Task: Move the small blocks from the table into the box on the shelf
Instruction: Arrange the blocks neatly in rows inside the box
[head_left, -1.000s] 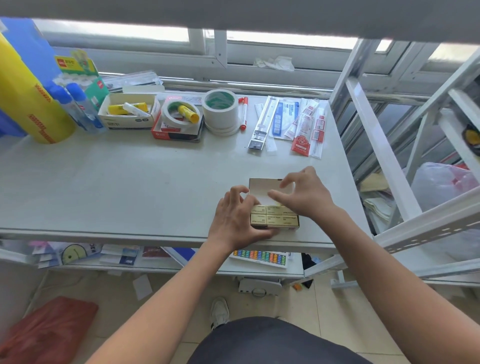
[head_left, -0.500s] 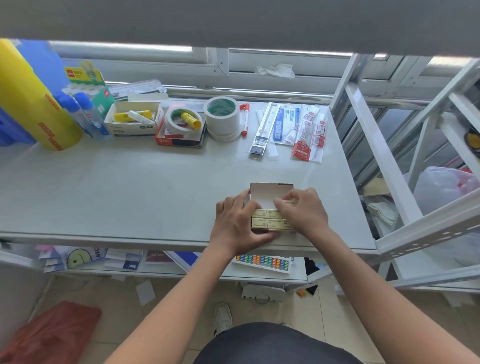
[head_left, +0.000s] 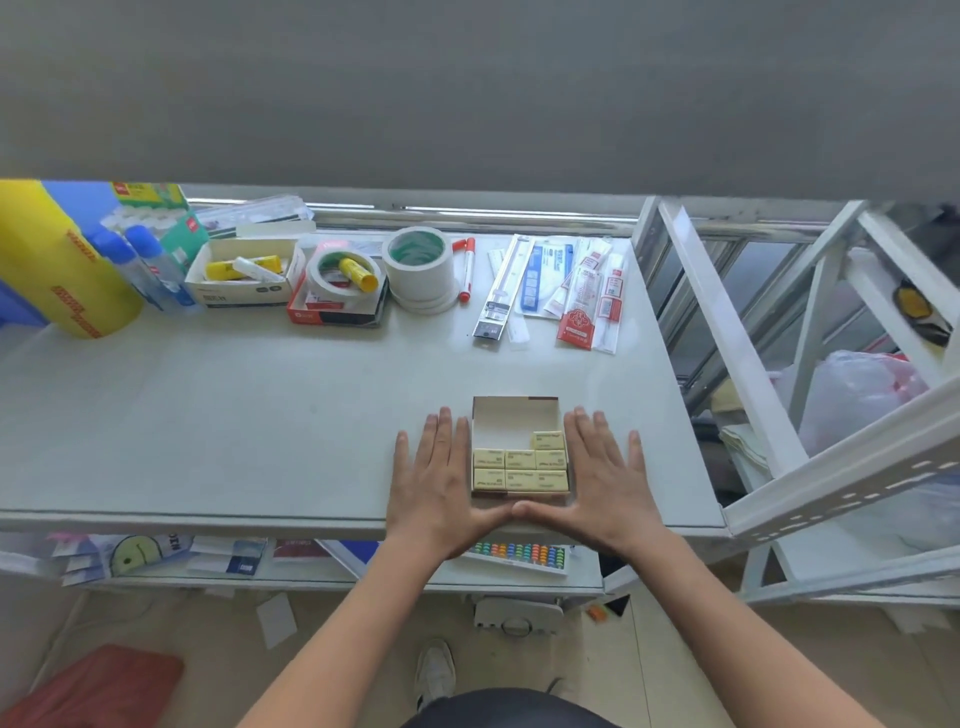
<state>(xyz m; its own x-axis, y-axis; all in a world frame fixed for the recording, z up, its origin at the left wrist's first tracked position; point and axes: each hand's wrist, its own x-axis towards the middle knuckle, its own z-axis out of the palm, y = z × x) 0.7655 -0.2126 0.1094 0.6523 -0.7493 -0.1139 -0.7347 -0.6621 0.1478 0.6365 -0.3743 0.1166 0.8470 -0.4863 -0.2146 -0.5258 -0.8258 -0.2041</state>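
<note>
Hands (head_left: 441, 478) now flat beside box (head_left: 514, 410).

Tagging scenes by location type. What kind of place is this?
Probably an office supply or stationery storeroom, at a white metal shelf by a window. Clues: tape rolls, glue sticks in an open carton, packaged pens, and a small box of blocks between both hands.

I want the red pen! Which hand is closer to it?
Left. The left hand lies flat almost straight below the red pen; the right hand lies further right, past the box.
</note>
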